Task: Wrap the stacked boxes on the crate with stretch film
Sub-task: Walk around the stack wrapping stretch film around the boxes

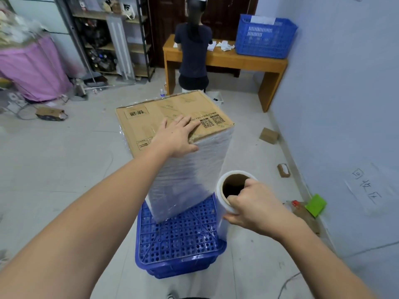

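The fingers point(185, 126) of the left hand point(176, 140) lie nearly straight and spread on the top of the stacked boxes point(172, 124), the thumb hanging over the near edge onto the wrapped side; they press rather than grip. The right hand point(251, 205) is curled round the upper end of the stretch film roll point(224, 210), a thumb or finger hooked into the brown cardboard core and the others round the outside.

From the roll a sheet of film point(224, 165) runs up to the right-hand corner of the stack. If the pull on it turns sharp, the tall, narrow stack could tip or slide, since only the flat left hand steadies it. It stands askew on the upturned blue crate point(179, 240), its near corner not far from the crate's edge, so a skid toward that side looks the likeliest mishap. A slack sheet would wrinkle or cling to itself, and the hooked hold on the core could slip if the roll spins freely.

The stack shows milky, layered film over both visible sides from the base to just under the top, which is bare brown cardboard with printed codes and tape. Wrapping appears well advanced. The crate sits on the tiled floor point(64, 169).
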A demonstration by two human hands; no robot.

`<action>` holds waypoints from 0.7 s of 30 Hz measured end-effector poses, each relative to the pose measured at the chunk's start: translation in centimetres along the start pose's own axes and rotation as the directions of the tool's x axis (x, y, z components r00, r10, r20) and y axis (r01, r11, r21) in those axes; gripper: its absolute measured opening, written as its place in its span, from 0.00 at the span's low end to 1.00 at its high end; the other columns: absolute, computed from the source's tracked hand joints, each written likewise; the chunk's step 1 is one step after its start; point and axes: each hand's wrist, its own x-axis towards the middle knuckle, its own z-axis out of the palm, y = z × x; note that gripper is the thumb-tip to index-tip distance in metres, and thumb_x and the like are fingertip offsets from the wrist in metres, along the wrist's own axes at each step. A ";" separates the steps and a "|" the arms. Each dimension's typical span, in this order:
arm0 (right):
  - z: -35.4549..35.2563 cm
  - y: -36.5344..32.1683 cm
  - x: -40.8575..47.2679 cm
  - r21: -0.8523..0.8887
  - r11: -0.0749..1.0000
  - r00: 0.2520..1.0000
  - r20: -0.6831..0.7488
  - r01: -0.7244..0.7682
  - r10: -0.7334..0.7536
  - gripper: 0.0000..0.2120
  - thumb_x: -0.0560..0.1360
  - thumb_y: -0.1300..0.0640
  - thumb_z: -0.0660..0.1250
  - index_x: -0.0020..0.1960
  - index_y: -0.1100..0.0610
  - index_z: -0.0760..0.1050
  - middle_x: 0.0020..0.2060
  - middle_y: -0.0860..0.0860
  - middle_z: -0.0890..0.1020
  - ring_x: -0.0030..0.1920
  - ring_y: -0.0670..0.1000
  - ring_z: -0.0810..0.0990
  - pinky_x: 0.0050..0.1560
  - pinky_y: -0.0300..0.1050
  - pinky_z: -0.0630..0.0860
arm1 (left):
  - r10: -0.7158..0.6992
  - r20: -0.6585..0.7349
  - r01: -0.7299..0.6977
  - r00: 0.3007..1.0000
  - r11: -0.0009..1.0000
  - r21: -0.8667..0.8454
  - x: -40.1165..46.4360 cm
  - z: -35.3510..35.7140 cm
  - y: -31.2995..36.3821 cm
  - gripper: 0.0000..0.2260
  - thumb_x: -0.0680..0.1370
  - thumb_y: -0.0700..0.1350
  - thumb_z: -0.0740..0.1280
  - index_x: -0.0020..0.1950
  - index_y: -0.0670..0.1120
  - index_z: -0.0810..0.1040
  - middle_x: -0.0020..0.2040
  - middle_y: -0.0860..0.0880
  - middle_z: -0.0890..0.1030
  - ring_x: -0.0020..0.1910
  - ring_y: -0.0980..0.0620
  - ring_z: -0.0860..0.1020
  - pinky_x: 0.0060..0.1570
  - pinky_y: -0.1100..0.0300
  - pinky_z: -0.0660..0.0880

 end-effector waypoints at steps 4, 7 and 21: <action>-0.7 0.3 -0.6 0.142 0.989 0.992 -0.123 0.042 -0.024 0.21 0.66 0.34 0.69 0.28 0.49 0.69 0.21 0.45 0.70 0.30 0.48 0.63 0.30 0.41 0.62 | 0.002 -0.011 -0.002 1.000 1.000 -0.001 0.0 0.0 0.0 0.41 0.78 0.68 0.65 0.84 0.62 0.46 0.85 0.53 0.48 0.84 0.51 0.46 0.80 0.37 0.45; -0.8 -1.3 0.2 0.236 0.961 0.985 -0.129 0.146 -0.118 0.21 0.69 0.35 0.63 0.30 0.50 0.65 0.23 0.46 0.68 0.30 0.51 0.64 0.31 0.43 0.67 | 0.001 -0.016 -0.001 1.000 1.000 -0.006 0.1 0.2 -0.2 0.41 0.77 0.68 0.65 0.84 0.62 0.47 0.85 0.53 0.48 0.84 0.51 0.47 0.80 0.36 0.45; -2.1 -10.5 4.4 0.253 0.965 0.997 -0.051 0.073 -0.062 0.19 0.72 0.41 0.67 0.40 0.54 0.63 0.27 0.49 0.75 0.29 0.53 0.70 0.44 0.49 0.70 | 0.030 -0.061 -0.034 0.998 0.998 -0.057 0.2 0.5 -0.8 0.42 0.74 0.69 0.68 0.83 0.62 0.52 0.85 0.52 0.52 0.84 0.50 0.49 0.80 0.38 0.45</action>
